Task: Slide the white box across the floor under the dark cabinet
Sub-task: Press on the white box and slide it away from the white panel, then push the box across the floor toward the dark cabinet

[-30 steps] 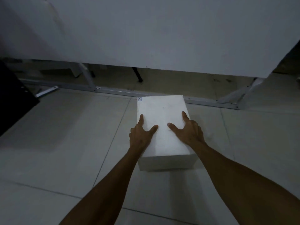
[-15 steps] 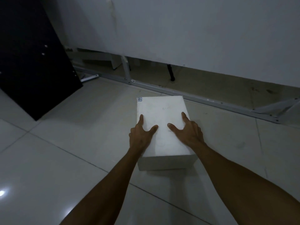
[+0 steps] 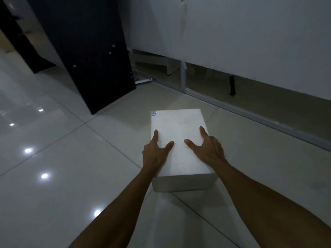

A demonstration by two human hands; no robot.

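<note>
box: white box (image 3: 179, 122) sits flat on the floor (image 3: 71, 158), ahead-right of the dark cabinet (image 3: 86, 51), apart from it, not under it yet.
left hand (image 3: 155, 153): thumb and forefinger on the lid, other fingers wrapped down the left side, holding the box.
right hand (image 3: 207, 149): mirrored grip on the right side.
risk 1: I see no gap under the cabinet's near panel, so the box may butt against it.
risk 2: an uneven push on glossy tile could yaw the box into the metal rail (image 3: 250, 111).

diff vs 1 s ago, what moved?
The white box has slid left, away from the metal rail and toward the dark cabinet; not under it yet. Left hand and right hand grip its sides as before.
</note>
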